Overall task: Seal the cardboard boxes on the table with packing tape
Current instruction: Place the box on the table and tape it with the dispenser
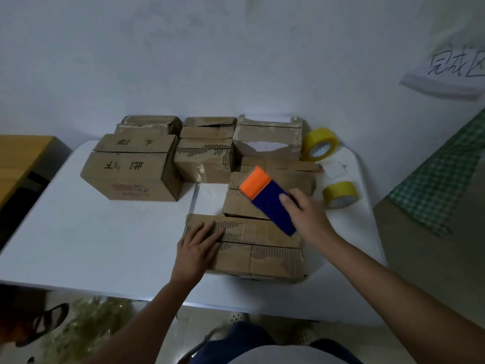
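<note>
A closed cardboard box (265, 256) lies at the near edge of the white table (105, 232), its two top flaps meeting in a seam. My left hand (200, 245) rests flat on the box's left end with fingers spread. My right hand (307, 214) hovers above the box's right side and grips a blue tool with an orange cap (267, 200), tilted with the cap pointing up and away. Two rolls of yellow packing tape stand at the right: one (319, 144) on edge by the wall, one (341, 194) lying closer.
Several other worn cardboard boxes crowd the back of the table, the largest (131, 174) at the left. A small white card (334, 169) lies between the rolls. A paper sign (446, 74) hangs on the wall, checked cloth (441, 179) at right, a wooden surface (18, 158) at left.
</note>
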{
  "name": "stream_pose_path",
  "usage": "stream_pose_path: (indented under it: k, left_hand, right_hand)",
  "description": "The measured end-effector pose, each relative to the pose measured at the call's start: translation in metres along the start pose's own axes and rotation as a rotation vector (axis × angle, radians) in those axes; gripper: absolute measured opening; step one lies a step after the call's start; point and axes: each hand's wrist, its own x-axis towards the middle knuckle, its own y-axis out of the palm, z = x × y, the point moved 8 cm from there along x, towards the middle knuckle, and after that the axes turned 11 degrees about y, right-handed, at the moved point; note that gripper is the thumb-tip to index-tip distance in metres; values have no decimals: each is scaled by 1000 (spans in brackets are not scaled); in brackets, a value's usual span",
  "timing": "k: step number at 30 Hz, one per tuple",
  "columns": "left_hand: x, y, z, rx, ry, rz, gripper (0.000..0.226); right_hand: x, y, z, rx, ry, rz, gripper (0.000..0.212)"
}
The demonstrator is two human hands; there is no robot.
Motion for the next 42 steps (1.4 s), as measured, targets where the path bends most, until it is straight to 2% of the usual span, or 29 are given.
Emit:
stream_pose_path:
  k: [4,9,12,17,19,20,22,23,25,27,30,32,38,42]
  left_hand:
    - [1,-9,8,-16,143,-43,46]
    - [0,-16,21,-115,315,-47,26]
    - [2,-6,32,-187,328,-42,24]
    - [6,-10,36,-272,288,-35,27]
    - [8,-31,33,-366,203,-70,29]
    - [9,-42,36,-442,85,-97,29]
    - [5,-56,43,-703,-260,-106,24]
    - [3,-55,43,-862,-399,-75,20]
    - [2,-51,32,-1074,-533,47,32]
    - [3,-52,19,-1257,-564,107,40]
    - [5,-61,12,-1378,-581,74,40]
    - [5,-65,12,-1369,-582,58,37]
    - [3,-65,19,-1263,-603,-30,26]
    - [3,-70,24,-1139,-576,-84,23]
  right_hand:
    - [-1,63,31,-173,-54,152,43]
    - [3,97,41,-277,-111,205,49]
    - [7,110,32,-293,-101,235,50]
    - [13,111,20,-266,-76,182,47]
    - [13,111,19,-246,-73,189,44]
    - [13,112,19,-242,-73,194,42]
    - [13,113,19,-232,-72,198,43]
    - [13,113,19,-226,-73,200,46]
    - [12,113,19,-218,-76,207,52]
    - [13,112,18,-216,-76,214,48]
    - [13,110,17,-221,-76,219,37]
    - [13,110,18,-223,-82,225,41]
    - [11,110,20,-293,-111,236,69]
    - [9,110,26,-325,-144,231,73]
